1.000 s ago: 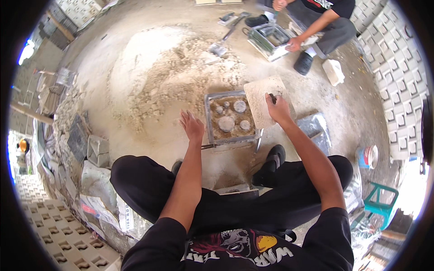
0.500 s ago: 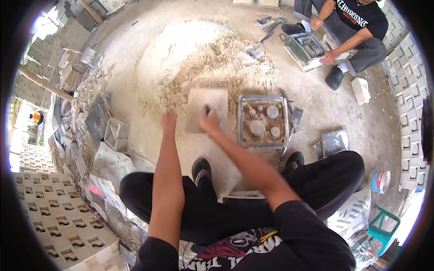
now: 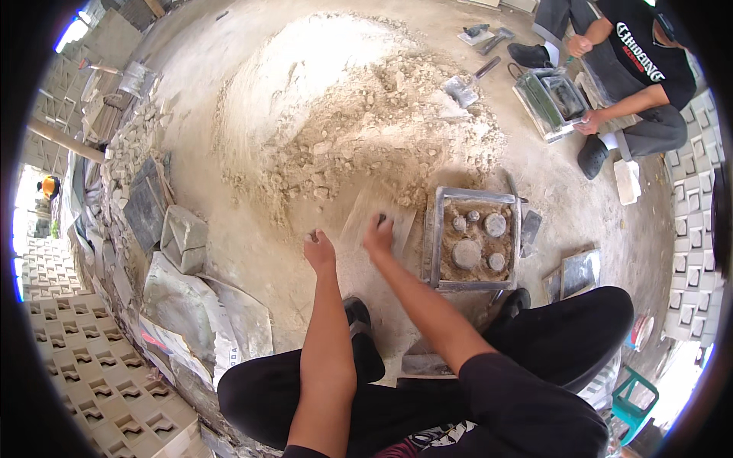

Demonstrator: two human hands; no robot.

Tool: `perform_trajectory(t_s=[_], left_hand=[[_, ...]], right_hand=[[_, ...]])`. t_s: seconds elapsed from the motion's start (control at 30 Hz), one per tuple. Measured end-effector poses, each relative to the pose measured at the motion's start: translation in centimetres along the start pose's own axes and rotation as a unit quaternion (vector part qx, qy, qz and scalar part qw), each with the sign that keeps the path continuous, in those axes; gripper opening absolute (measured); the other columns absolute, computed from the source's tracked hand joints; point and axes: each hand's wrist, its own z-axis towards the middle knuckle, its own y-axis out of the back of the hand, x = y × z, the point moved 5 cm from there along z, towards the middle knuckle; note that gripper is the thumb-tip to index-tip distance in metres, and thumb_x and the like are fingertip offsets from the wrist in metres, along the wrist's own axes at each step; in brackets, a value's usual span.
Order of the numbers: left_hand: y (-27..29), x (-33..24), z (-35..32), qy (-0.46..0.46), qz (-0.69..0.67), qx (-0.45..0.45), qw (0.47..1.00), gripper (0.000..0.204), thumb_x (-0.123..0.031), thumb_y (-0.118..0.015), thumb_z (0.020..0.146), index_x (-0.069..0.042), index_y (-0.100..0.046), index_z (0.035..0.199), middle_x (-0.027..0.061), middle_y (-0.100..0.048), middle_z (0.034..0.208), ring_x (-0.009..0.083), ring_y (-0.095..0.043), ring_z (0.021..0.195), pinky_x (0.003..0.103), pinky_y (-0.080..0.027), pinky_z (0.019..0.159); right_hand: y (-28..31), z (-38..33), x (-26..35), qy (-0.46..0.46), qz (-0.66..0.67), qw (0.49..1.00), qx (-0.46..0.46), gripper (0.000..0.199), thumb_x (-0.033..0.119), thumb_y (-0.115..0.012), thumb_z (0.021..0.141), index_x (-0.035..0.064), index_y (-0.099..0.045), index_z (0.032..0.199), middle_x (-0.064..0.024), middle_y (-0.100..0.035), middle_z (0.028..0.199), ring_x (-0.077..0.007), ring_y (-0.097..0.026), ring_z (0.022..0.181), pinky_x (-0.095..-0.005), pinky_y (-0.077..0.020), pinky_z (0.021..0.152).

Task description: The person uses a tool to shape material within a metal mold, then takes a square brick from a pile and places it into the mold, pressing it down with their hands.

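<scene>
My left hand (image 3: 319, 249) is closed in a fist just above the dusty floor; whether anything is in it stays hidden. Slightly further right, my right hand (image 3: 377, 235) is closed around a small dark piece (image 3: 381, 219) that pokes out at its top. Under and beside this hand lies a thin, pale rectangular board (image 3: 405, 230), smeared by motion. Right of the board stands a square metal frame (image 3: 432, 237) filled with brown sand (image 3: 481, 235). Several round grey discs (image 3: 467, 254) of different sizes sit in that sand.
A large heap of pale sand (image 3: 336, 114) spreads ahead. A trowel (image 3: 462, 90) rests by it. At the far right, another person (image 3: 641, 69) sits holding a metal box mould (image 3: 544, 103). Grey slabs (image 3: 580, 271) lie right; sacking (image 3: 183, 298) and rubble lie left.
Both hands and the board sit lower and further right in the picture; the whole view has shifted too. The board has turned at an angle. My right hand still grips the small dark piece.
</scene>
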Motion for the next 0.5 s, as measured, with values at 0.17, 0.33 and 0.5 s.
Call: perform_trajectory(t_s=[0.17,0.33,0.5], left_hand=[[2.1,1.2,1.5,0.036,-0.028,-0.084,0.995,0.028,-0.021,-0.054,0.088,0.004,-0.061,0.099,0.0186,-0.065,0.095,0.0293,-0.063,0.088,0.038,-0.048,0.079],[1.6,1.3,2.2,0.042,-0.039,-0.097,0.994,0.028,-0.02,-0.053,0.088,0.004,-0.061,0.1,0.018,-0.066,0.092,0.03,-0.063,0.088,0.038,-0.047,0.079],[0.2,3.2,2.6,0.055,-0.067,0.037,0.996,0.038,-0.028,-0.05,0.089,0.006,-0.063,0.101,0.0199,-0.066,0.096,0.0282,-0.063,0.088,0.037,-0.047,0.078]], right_hand=[[-1.9,5.2,12.6,-0.202,0.244,0.943,0.099,0.031,0.033,-0.042,0.097,0.0027,-0.043,0.094,-0.0111,-0.05,0.066,-0.0193,-0.051,0.048,-0.0319,-0.0405,0.04],[-0.5,1.2,12.8,-0.234,0.153,0.945,0.172,0.039,0.031,-0.044,0.095,-0.0082,-0.045,0.098,-0.0223,-0.059,0.075,-0.0253,-0.061,0.054,-0.0393,-0.0446,0.044],[0.0,-3.9,7.3,-0.096,-0.016,0.987,0.127,0.044,0.034,-0.045,0.093,-0.0076,-0.049,0.108,-0.029,-0.061,0.092,-0.0377,-0.063,0.083,-0.0471,-0.0482,0.07]])
